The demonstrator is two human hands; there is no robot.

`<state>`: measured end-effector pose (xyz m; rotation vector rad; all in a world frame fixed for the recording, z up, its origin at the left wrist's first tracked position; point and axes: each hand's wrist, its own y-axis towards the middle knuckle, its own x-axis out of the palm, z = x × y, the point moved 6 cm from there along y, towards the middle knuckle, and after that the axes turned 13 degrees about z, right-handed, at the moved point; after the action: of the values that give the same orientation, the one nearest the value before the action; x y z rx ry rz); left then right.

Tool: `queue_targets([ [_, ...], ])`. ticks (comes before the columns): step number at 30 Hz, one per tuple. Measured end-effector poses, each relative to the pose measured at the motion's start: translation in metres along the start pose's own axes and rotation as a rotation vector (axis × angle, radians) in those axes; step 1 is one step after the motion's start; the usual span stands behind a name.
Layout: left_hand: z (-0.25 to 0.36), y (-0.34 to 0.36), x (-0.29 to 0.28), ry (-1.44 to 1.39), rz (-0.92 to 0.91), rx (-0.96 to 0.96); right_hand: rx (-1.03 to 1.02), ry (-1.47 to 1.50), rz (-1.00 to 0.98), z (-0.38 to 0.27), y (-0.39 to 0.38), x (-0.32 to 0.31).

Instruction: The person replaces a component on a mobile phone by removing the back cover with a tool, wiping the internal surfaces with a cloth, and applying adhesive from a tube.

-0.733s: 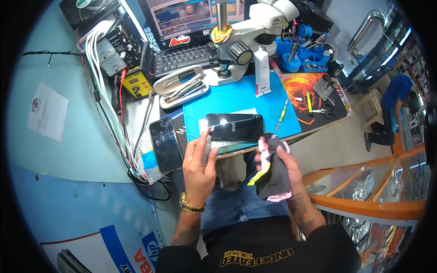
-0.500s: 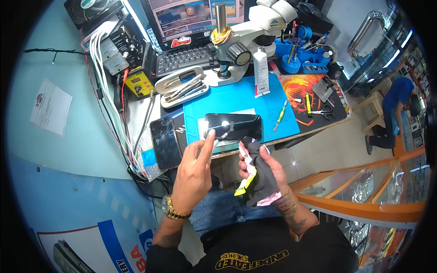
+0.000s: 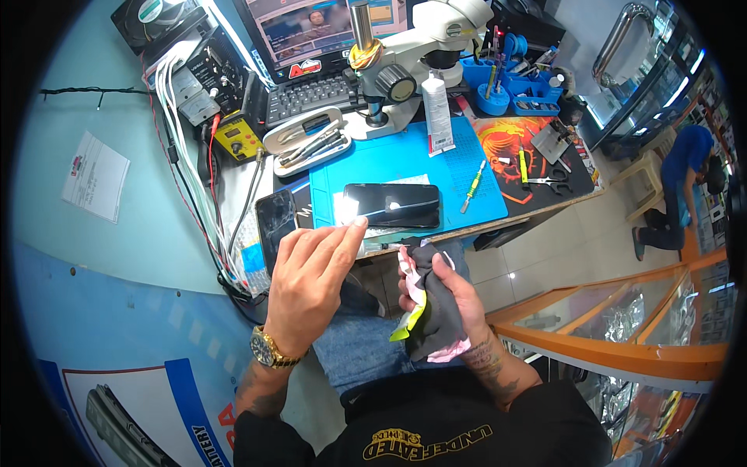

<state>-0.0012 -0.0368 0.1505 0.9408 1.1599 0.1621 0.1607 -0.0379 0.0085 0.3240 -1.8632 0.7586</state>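
A black phone (image 3: 398, 210) lies screen up on a pale sheet (image 3: 348, 194) over the blue work mat (image 3: 373, 159), with light reflected in its glass. My left hand (image 3: 310, 284) hovers by its near left corner, fingers stretched out and holding nothing; whether a fingertip touches the phone I cannot tell. Bunched in my right hand (image 3: 464, 300), in front of the bench edge, is a dark grey cloth (image 3: 436, 311) with pink and yellow parts. A second dark phone (image 3: 275, 218) rests left of the mat, partly hidden by my left hand.
Behind the mat stand a microscope (image 3: 393, 82), an open case of tools (image 3: 311, 144) and a white tube (image 3: 438, 117). Tweezers (image 3: 473, 187), a yellow-handled tool (image 3: 524, 166) and pliers (image 3: 551, 182) lie to the right. A person (image 3: 679, 183) bends near the glass display case (image 3: 615, 315).
My left hand has drawn back to the left from over the phone, its fingers now straighter and closer together. My right hand keeps the cloth, slightly lower. The view has shifted a little.
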Motion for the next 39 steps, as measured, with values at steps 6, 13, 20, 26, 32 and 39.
queue_targets([
  [6,0.009,0.007,0.002,0.04,-0.015,0.086,0.038,-0.02,0.011,-0.004,-0.008,-0.006],
  [13,0.012,0.01,-0.001,0.064,-0.012,0.111,0.023,-0.072,0.004,-0.008,-0.01,-0.004],
  [20,0.01,0.012,-0.004,0.046,0.021,0.056,0.007,-0.064,-0.014,-0.005,-0.01,0.002],
  [26,-0.001,-0.005,0.003,0.009,0.036,-0.032,-0.007,-0.108,-0.019,-0.005,-0.009,0.01],
  [32,-0.044,-0.03,0.039,-0.184,0.269,-0.521,-0.152,-0.208,0.058,-0.032,-0.013,0.021],
  [39,-0.11,-0.034,0.097,-0.182,0.57,-0.821,-0.735,-1.141,0.169,-0.117,-0.011,0.067],
])
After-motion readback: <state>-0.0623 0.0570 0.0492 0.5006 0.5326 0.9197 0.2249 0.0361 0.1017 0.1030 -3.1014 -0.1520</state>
